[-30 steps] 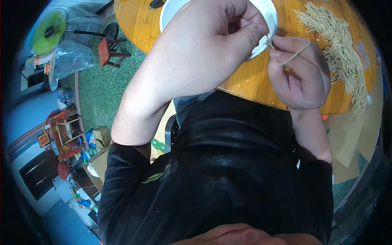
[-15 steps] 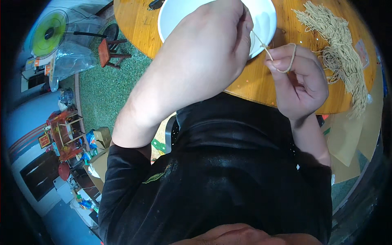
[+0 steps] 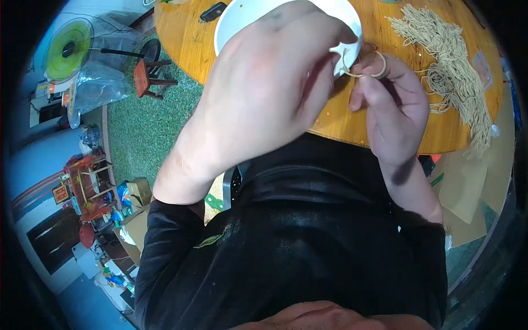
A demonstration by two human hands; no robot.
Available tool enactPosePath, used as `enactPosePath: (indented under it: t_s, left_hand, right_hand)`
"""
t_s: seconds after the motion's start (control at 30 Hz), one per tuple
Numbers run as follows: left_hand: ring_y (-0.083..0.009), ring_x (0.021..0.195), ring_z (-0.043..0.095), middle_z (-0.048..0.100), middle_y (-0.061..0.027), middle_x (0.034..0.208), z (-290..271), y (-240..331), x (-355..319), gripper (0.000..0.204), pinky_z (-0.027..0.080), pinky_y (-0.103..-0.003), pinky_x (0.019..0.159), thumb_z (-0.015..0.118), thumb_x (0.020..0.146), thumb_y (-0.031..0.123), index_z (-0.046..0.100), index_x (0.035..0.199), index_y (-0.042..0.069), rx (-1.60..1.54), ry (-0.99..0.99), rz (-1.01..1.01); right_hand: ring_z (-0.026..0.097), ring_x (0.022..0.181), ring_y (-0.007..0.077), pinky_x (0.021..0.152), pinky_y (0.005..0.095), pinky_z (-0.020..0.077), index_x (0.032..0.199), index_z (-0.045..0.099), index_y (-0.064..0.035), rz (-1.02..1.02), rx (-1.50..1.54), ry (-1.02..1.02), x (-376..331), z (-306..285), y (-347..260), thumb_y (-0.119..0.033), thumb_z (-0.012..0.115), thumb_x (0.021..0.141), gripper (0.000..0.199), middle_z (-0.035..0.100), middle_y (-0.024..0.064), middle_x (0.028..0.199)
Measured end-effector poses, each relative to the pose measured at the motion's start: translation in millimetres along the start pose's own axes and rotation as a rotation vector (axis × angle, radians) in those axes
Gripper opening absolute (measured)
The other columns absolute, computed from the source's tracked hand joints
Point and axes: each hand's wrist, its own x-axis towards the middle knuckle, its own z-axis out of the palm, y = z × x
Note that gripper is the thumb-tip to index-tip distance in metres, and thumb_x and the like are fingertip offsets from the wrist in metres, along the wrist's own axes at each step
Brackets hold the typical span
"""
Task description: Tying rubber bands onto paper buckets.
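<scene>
My right hand (image 3: 399,107) is closed, with thumb and forefinger pinching a thin beige string (image 3: 380,65). The string curls in a small loop above the thumb, and its other end bends up near the rim of a white bowl (image 3: 234,22). My left hand (image 3: 269,77) reaches over the bowl, back of the hand up, slightly smeared by motion. Its fingertips are mostly hidden behind the hand, close to the string's end; whether they touch it I cannot tell.
On the round wooden table (image 3: 184,36) lies a large bundle of beige strings (image 3: 454,66), with a smaller tangle (image 3: 438,82) beside it. A black key fob (image 3: 213,12) lies left of the bowl. Farther left stand a wooden stool (image 3: 143,78) and a green fan (image 3: 69,49).
The string, earlier stretched taut between both hands, now hangs slack and curled. My right hand has shifted slightly left, and my left hand has turned and blurred.
</scene>
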Motion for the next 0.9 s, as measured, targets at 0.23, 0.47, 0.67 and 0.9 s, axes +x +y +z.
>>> enactPosePath:
  t_s: [0.23, 0.47, 0.67, 0.9]
  left_hand:
    - [-0.0298, 0.088, 0.074, 0.073, -0.0108, 0.095, 24, -23, -15, 0.022, 0.059, -0.039, 0.074, 0.086, 0.082, 0.006, 0.075, 0.100, 0.003, 0.041, 0.022, 0.218]
    - [-0.0294, 0.081, 0.074, 0.073, -0.0091, 0.091, 21, -6, -22, 0.015, 0.059, -0.040, 0.070, 0.085, 0.083, 0.007, 0.074, 0.094, 0.004, 0.065, 0.025, 0.102]
    - [-0.0323, 0.087, 0.073, 0.072, -0.0123, 0.096, 19, -6, -29, 0.018, 0.058, -0.041, 0.073, 0.081, 0.085, 0.003, 0.071, 0.100, 0.002, 0.033, -0.004, 0.040]
    - [-0.0327, 0.093, 0.071, 0.072, -0.0114, 0.099, 19, -20, -42, 0.021, 0.054, -0.042, 0.084, 0.079, 0.086, 0.001, 0.069, 0.104, 0.005, -0.057, 0.107, 0.095]
  right_hand:
    - [0.054, 0.082, 0.0020, 0.075, 0.0184, 0.0417, 0.110, 0.067, -0.0025, 0.014, 0.002, -0.036, -1, 8, -11, -0.003, 0.070, 0.104, 0.007, 0.063, -0.0017, 0.097]
    - [0.053, 0.088, 0.0065, 0.078, 0.0214, 0.0426, 0.105, 0.063, -0.0014, -0.047, -0.108, -0.073, -6, 12, -19, 0.000, 0.068, 0.103, 0.005, 0.057, 0.0028, 0.100]
    - [0.057, 0.089, 0.0087, 0.082, 0.0234, 0.0475, 0.107, 0.060, -0.0007, 0.000, -0.114, -0.058, 0, 18, -29, 0.003, 0.072, 0.099, 0.014, 0.056, 0.0046, 0.105]
    - [0.073, 0.095, 0.0220, 0.068, 0.0275, 0.0584, 0.111, 0.072, -0.0011, -0.367, -0.837, -0.035, 5, 0, -21, -0.004, 0.093, 0.078, 0.039, 0.072, 0.0125, 0.113]
